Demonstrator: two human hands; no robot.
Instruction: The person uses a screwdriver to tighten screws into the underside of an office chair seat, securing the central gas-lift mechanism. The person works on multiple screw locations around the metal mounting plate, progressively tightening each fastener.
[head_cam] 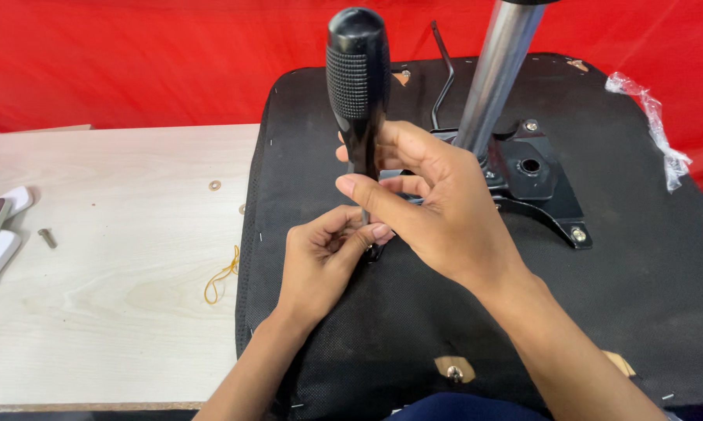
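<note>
Bare bench (118, 312) lies at nine o'clock beside the seat underside's (640, 273) edge. Left hand (320, 261) fingers pinch, perhaps, a screw at the tip; right hand (437, 214) grips the upright screwdriver (358, 78).

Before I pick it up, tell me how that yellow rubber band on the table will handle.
The yellow rubber band lies in a loose, uneven loop on the wooden table, so it is probably floppy. It looks thin, likely very light, and should drag rather than roll.

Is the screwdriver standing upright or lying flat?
Upright: the screwdriver has its black handle on top and its tip down on the seat underside, held by the right hand.
</note>
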